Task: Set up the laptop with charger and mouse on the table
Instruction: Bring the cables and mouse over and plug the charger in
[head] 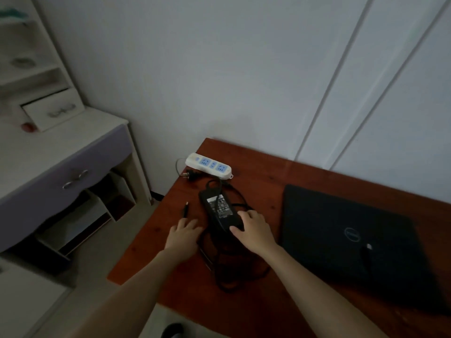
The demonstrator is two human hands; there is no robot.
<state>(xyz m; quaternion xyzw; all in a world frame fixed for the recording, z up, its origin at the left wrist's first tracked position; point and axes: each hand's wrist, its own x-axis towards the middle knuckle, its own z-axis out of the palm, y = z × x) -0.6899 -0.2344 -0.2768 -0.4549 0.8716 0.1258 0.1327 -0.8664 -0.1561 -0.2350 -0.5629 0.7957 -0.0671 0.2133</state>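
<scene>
Fingers point(246, 215) of right hand point(253, 231) curl round charger point(219, 208) — left hand point(183, 236) flat on table point(256, 172).

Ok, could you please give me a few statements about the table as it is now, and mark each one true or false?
1. The laptop is closed. True.
2. The power strip lies on the laptop's lid. False: it lies at the far left corner of the table, apart from the laptop.
3. The right hand grips the near end of the charger brick. True.
4. The left hand holds a mouse. False: it lies open on the table, holding nothing.
5. A plug sits in one of the power strip's sockets. False: the sockets that show are empty.
</scene>
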